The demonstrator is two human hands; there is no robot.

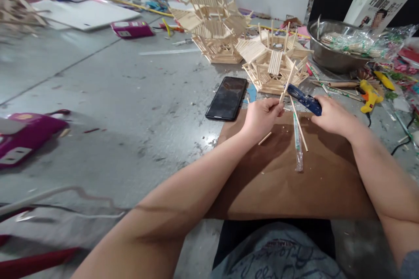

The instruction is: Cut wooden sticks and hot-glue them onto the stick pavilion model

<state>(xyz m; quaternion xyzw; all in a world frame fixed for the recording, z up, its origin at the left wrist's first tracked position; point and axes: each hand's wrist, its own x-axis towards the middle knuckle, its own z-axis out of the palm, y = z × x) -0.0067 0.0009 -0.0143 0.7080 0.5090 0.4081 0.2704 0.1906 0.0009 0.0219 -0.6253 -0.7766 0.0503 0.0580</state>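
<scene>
My left hand (264, 115) is closed on a wooden chopstick (288, 80), which points up and away at a slant. A dark blue hand tool (304, 99), perhaps a cutter, is gripped in my right hand (335, 115). Its far end is at the chopstick, just right of my left fingers; I cannot make out its jaws. Below lie a loose chopstick (300, 128) and a clear wrapper with green print (298, 159), both on a brown sheet (278, 192). A short stick piece (265, 138) is near my left wrist.
A black phone (227, 98) lies left of the sheet. Behind stand a low stick-built model (275, 63) and a taller pagoda-like one (216, 22). A metal bowl (342, 59) of wrapped chopsticks and a yellow glue gun (369, 96) are at right. Purple power strips (32, 135) lie left.
</scene>
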